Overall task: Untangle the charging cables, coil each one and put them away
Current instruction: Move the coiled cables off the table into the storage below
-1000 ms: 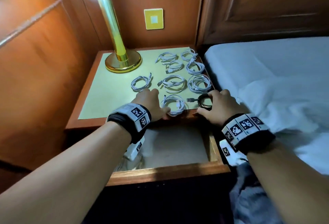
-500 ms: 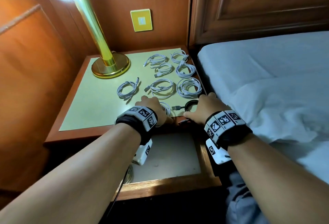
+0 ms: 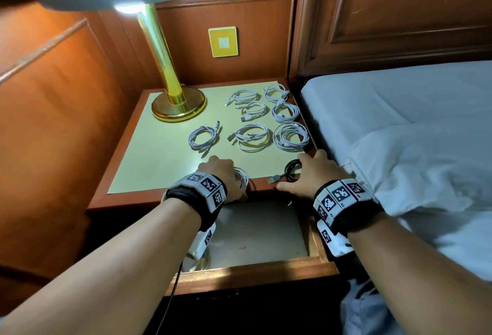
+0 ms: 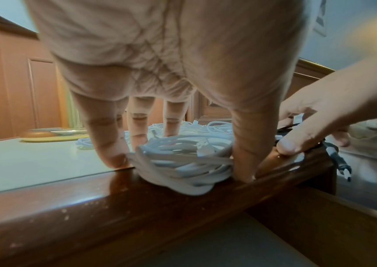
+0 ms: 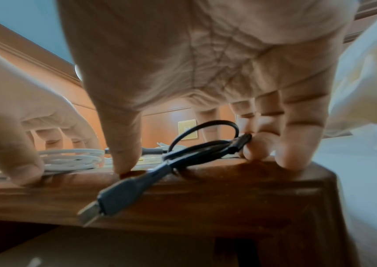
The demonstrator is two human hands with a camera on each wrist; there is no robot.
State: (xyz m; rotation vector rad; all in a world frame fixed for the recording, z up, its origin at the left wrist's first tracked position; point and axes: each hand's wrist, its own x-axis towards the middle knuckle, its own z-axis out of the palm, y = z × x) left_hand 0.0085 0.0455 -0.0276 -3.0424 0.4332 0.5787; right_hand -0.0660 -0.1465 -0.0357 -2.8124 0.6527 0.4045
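Untangling and coiling look done; putting away has barely begun, by my read.

- Seven white coils (image 3: 254, 136) lie on the nightstand top (image 3: 159, 153), from 12 to 2 o'clock of the hands, all apart from one another.
- Left hand (image 3: 223, 175) straddles an eighth white coil (image 4: 183, 162) at the front edge, thumb on one side and fingers on the other, tips down on the wood. Coil overhangs the edge a little. Fingers bracket it rather than pinch it, I think; view is tight.
- Right hand (image 3: 311, 175) is cupped over the short black cable (image 5: 201, 146), fingertips touching its far plug, thumb on the wood beside it. USB plug (image 5: 112, 198) sticks out past the edge over the open drawer (image 3: 255, 268).
- Drawer sits at 6 o'clock of both hands. Floor mostly bare; something pale at its left front corner, possibly a coil, hard to tell.

Left: move all nine coils into the drawer, then probably close it.
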